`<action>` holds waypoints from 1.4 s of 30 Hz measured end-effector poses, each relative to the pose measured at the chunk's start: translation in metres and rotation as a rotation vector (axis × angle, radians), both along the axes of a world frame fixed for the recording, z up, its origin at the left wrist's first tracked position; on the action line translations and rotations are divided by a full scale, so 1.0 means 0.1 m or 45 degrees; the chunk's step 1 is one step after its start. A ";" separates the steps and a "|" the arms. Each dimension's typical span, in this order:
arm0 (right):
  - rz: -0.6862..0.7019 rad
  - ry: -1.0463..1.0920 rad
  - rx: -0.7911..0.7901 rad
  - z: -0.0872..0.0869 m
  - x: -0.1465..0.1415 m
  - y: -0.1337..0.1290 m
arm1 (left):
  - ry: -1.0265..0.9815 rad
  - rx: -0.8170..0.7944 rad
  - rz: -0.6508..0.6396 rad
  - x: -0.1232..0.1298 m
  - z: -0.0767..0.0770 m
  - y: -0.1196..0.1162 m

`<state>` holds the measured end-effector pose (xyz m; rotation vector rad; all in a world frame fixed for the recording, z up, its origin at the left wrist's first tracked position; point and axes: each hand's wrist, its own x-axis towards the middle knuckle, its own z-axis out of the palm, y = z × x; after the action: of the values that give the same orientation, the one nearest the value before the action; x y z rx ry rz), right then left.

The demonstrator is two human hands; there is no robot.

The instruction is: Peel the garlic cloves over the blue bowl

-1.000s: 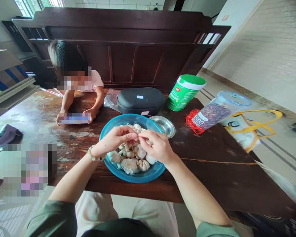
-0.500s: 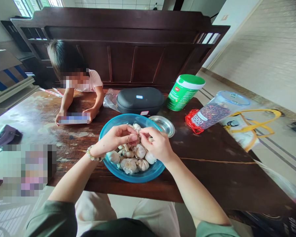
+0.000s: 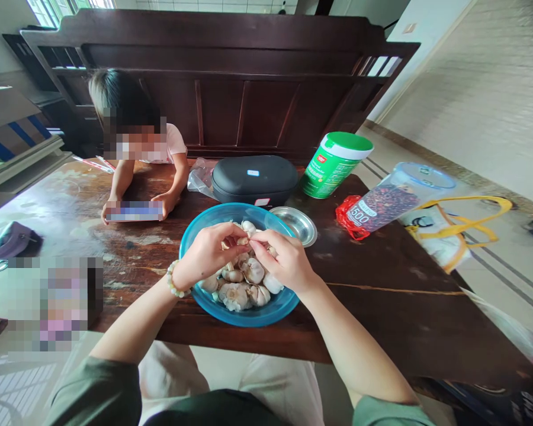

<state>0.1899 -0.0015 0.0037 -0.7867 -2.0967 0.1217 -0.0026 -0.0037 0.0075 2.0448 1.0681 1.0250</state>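
Note:
A translucent blue plastic bowl [image 3: 247,320] full of whole garlic bulbs [image 3: 234,296] sits on the wooden table in front of me. Over its middle, my left hand [image 3: 211,251] has its fingers curled around a small garlic clove [image 3: 243,241], mostly hidden by the fingers. My right hand [image 3: 284,257] meets it from the other side, thumb and forefinger pinched on the same piece. A shallow steel dish [image 3: 304,228] stands right behind the bowl, on the right.
Behind the bowl lie a black oval case [image 3: 254,180] and a green canister [image 3: 335,165]. To the right, a clear jar [image 3: 388,198] leans beside a red plastic bag [image 3: 352,218]. Across the wooden table [image 3: 373,319], another person [image 3: 133,136] holds a phone-like device [image 3: 134,211].
My left hand has shifted slightly right and turned, its back now facing up more, closer to the right fingertips. The view has moved a little.

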 end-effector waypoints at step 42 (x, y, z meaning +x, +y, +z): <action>0.123 -0.001 0.150 -0.03 0.00 0.04 | 0.061 0.073 0.100 0.02 -0.01 -0.04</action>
<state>0.1901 0.0023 0.0012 -0.6156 -2.1217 0.0495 -0.0006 -0.0072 0.0061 2.0968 1.1642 1.0622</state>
